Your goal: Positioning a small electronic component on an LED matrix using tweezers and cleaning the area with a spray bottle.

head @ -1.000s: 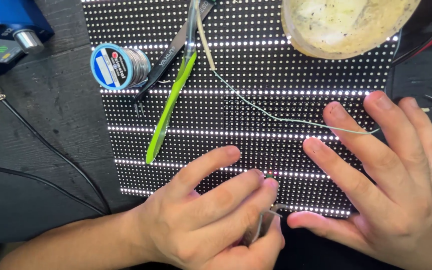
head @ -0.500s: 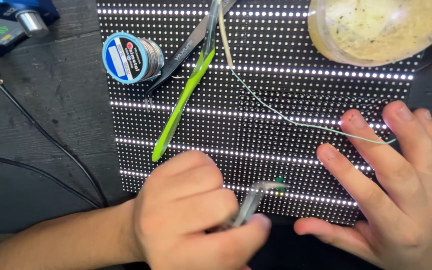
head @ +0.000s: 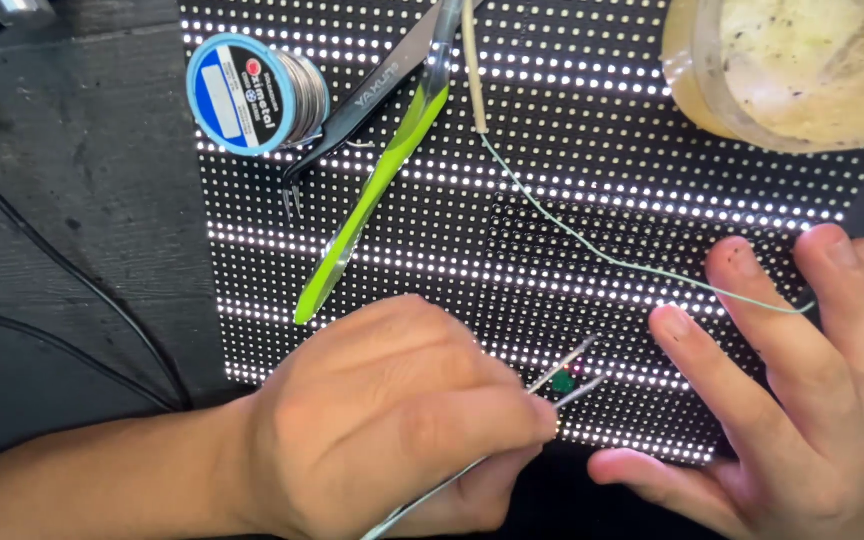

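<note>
My left hand [head: 392, 420] is closed around thin metal tweezers [head: 562, 378], whose tips hover over a spot with a small green and red light on the lit LED panel [head: 552, 220]. My right hand [head: 792, 390] lies flat on the panel's lower right part, fingers spread, holding nothing. A thin pale wire [head: 592, 250] runs across the panel and passes by the right hand's fingertips.
A spool of solder wire [head: 252, 95] lies at the panel's upper left. Black tweezers [head: 372, 105] and a green-handled tool [head: 372, 200] lie on the panel. A round translucent container [head: 782, 70] sits upper right. Black cables [head: 62, 300] cross the dark table at left.
My left hand has turned and closed on the tweezers, bringing their tips down to the panel. The view has shifted slightly; my right hand stays flat.
</note>
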